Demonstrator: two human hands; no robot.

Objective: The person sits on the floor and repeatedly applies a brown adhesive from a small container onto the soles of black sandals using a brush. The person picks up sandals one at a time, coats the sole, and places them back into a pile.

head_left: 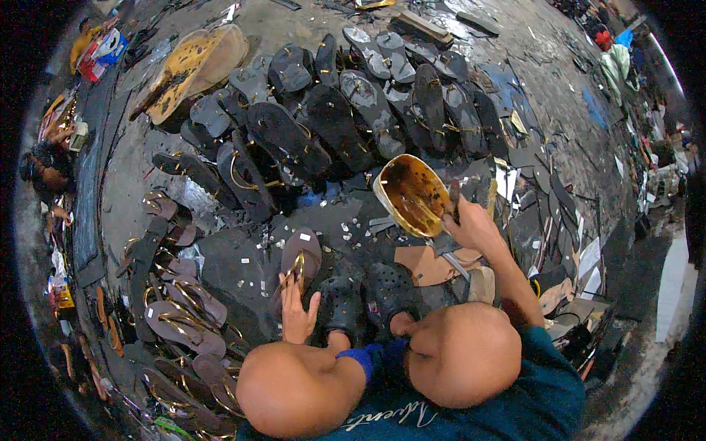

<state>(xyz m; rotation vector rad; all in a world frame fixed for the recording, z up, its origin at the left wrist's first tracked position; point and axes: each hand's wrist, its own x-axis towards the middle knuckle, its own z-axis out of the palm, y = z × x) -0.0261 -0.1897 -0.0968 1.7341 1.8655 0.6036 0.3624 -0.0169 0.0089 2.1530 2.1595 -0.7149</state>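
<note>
1. Brown and flat, the sandal (305,246) with a gold strap (299,264) lies left of centre in the frame, its long axis running nearly up and down, the upper end tipped slightly to the right.
2. Directly below it sits the left hand (298,314), much the nearer of the two; the sandal stretches straight up the frame from its fingertips.
3. That hand is loosely spread, fingers reaching the lower part of the sandal by the strap, thumb apart on the right; no firm grip shows.
4. Right of centre, the right hand (469,222) is at the lower right edge of a tub (380,192) with amber, dark-spotted insides. A narrow dark thing (454,192) rises by its fingers; whether the hand is clamped on that or on the rim, I cannot tell.
5. The tub slants from upper left to lower right, well apart from the sandal, up and to its right.
6. Black clogs (390,290) stand at lower centre, between the hands; rows of dark soles (287,136) fill the upper middle, and more gold-strapped sandals (176,325) lie at lower left.
</note>
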